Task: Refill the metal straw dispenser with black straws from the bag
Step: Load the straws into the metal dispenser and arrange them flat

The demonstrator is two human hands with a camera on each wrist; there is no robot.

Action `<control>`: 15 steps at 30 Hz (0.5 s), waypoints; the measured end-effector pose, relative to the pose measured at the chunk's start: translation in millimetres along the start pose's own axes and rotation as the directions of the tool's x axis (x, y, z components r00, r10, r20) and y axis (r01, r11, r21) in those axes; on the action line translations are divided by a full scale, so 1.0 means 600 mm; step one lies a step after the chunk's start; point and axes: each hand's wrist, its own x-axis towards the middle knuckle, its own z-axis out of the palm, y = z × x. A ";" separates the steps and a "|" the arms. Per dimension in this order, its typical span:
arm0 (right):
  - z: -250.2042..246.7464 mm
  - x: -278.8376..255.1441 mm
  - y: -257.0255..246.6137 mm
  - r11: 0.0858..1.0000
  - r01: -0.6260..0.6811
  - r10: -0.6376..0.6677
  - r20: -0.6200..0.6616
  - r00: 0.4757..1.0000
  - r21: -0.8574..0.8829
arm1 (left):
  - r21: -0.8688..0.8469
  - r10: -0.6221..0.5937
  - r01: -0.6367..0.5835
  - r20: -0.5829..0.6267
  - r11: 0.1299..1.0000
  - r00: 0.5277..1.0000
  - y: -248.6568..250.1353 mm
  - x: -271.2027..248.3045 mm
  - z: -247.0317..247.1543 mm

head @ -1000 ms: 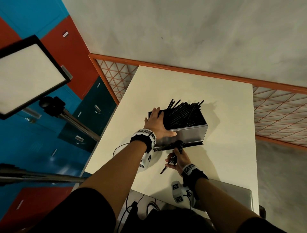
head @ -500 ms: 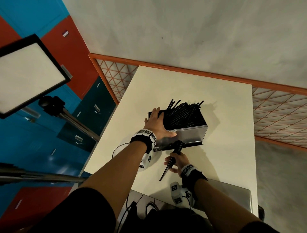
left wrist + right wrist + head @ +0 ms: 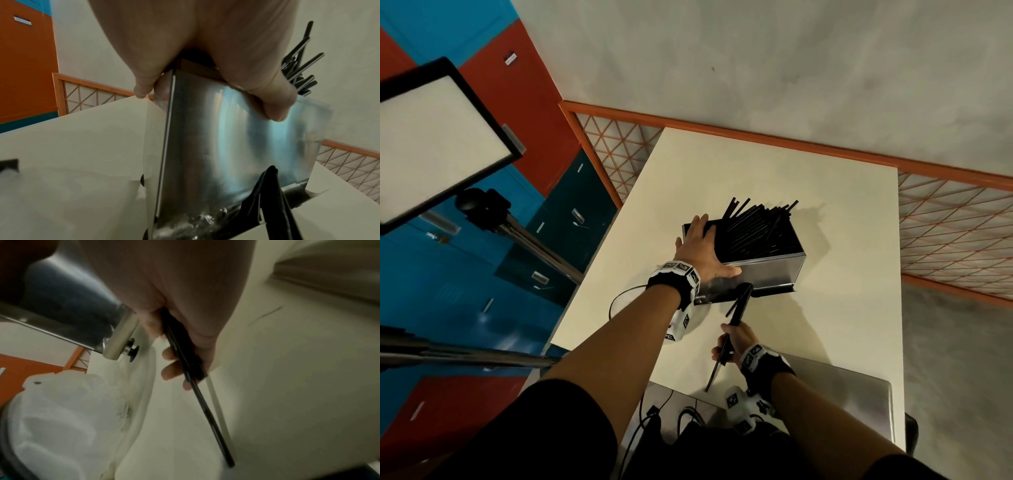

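Head view, dispenser: the metal straw dispenser (image 3: 763,270) stands on the white table (image 3: 842,325), full of black straws (image 3: 753,229) that stick out over its far rim.
Head view, your left hand: your left hand (image 3: 702,246) lies flat on the left end of the dispenser, fingers straight, thumb on the near wall.
Head view, your right hand: your right hand (image 3: 734,344), in front of the dispenser, is closed around a small bunch of straws (image 3: 736,315); their upper ends touch the near base of the dispenser.
Left wrist view: your thumb (image 3: 273,104) presses the shiny front wall (image 3: 236,138); the held bunch (image 3: 271,194) leans against the base.
Right wrist view: your fingers (image 3: 172,368) curl around the bunch (image 3: 185,356). A clear plastic bag (image 3: 68,415) lies on the table, left of the dispenser's corner (image 3: 121,340).
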 end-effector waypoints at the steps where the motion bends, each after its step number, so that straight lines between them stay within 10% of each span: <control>1: -0.004 -0.004 0.006 0.999 -0.033 0.033 0.017 0.999 -0.002 | 0.001 0.001 -0.001 -0.002 1.000 1.000 0.000 0.000 0.001; 15: -0.004 -0.029 0.009 0.965 0.087 -0.105 0.061 0.993 0.247 | 0.009 0.002 -0.001 -0.037 1.000 0.999 0.006 -0.021 0.014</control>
